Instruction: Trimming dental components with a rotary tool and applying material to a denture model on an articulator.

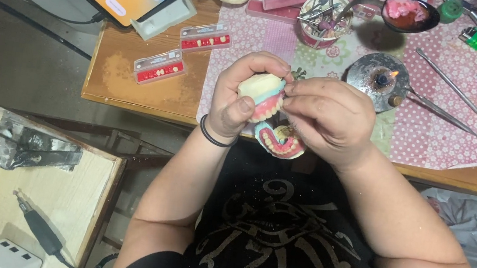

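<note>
Pink wax denture sits gripped in the left hand; the right hand pinches at it. Near the burner, a slip could singe fingers or soften wax.

a small dental workshop, a place where false teeth are made. on the wooden table a little burner is lit; right of it lie metal hand tools, behind it a cup of small tools, left of it cards of false teeth. near the burner, a set of false teeth lies at the table edge.
</note>
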